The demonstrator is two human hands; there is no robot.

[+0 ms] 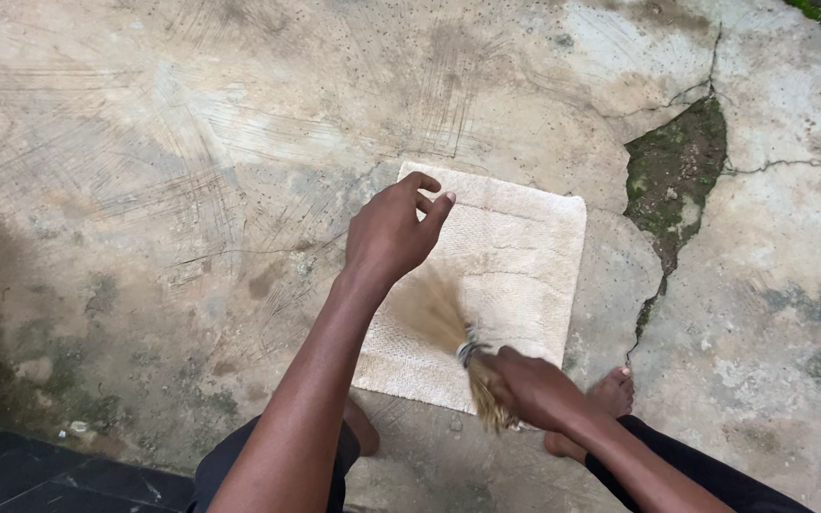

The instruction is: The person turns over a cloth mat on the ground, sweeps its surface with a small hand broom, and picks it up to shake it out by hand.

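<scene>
Here, right hand [529,388] fingers clenched on broom [448,332]; left hand [391,233] fingers loosely curled above mat [515,256].

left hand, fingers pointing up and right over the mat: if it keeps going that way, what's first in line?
Likely the cream mat itself: the left hand hovers at its upper-left corner, fingers aimed across it. Beyond the mat lies bare cracked concrete floor. Height above the mat is unclear.

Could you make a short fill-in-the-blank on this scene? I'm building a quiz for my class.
1. The right hand grips a short straw ____.
2. The mat lies on a cracked ____ floor.
3. The left hand hovers over the mat's ____ edge.

Missing words: broom; concrete; left
</scene>
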